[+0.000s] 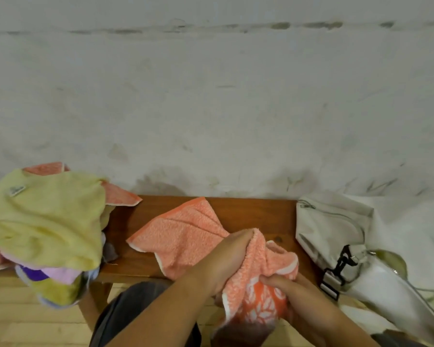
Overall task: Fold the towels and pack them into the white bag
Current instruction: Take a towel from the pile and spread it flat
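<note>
With the left hand [227, 261] and the right hand [287, 288] both gripping the orange towel [181, 236], I would pull its bunched end flat toward 5 o'clock before folding.

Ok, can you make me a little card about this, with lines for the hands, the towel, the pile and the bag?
left hand: grips a bunched part of the orange towel
right hand: grips the same towel's near end
orange towel: far half spread on the wooden bench, near half crumpled, not folded yet
towel pile: left end of the bench, unfolded, yellow one on top
white bag: right of the orange towel, by the wall
</note>
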